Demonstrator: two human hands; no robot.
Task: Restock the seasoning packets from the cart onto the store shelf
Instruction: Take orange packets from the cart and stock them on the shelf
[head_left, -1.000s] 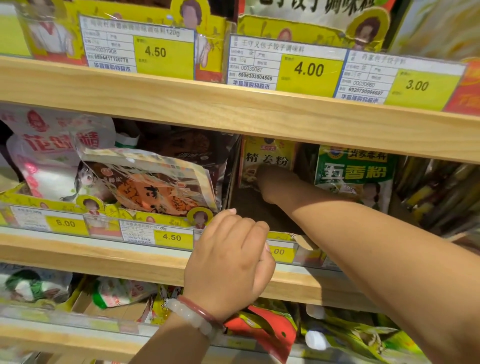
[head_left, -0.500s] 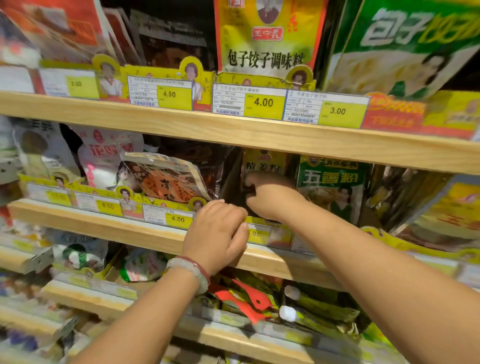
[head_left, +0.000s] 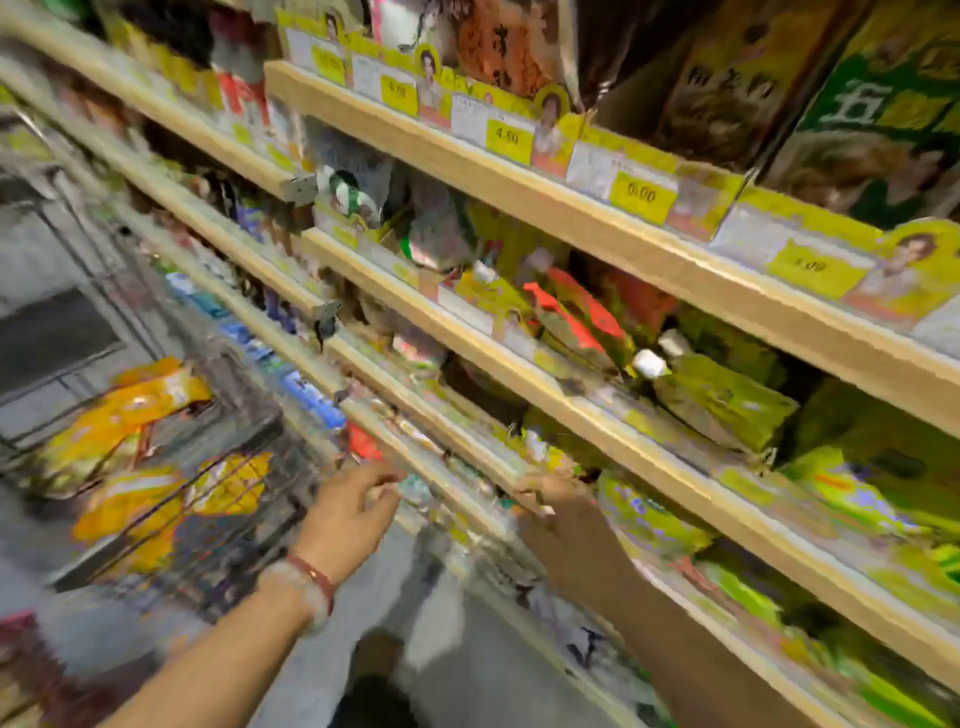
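Left hand (head_left: 358, 506) and right hand (head_left: 558, 512), seemingly empty though blurred, hang low between shelf (head_left: 597, 410) and cart (head_left: 171, 467), probably to fetch more orange packets (head_left: 124, 410).

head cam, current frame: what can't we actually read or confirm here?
- Left hand: motion blur; holding anything or not, cannot tell.
- Right hand: fingertips smeared against the low shelf edge; grip unclear.
- Packets in the cart: orange and yellow only; print blurred.
- Lower shelf labels: blurred, unreadable.
- Green box, top right: cut off by the frame edge.
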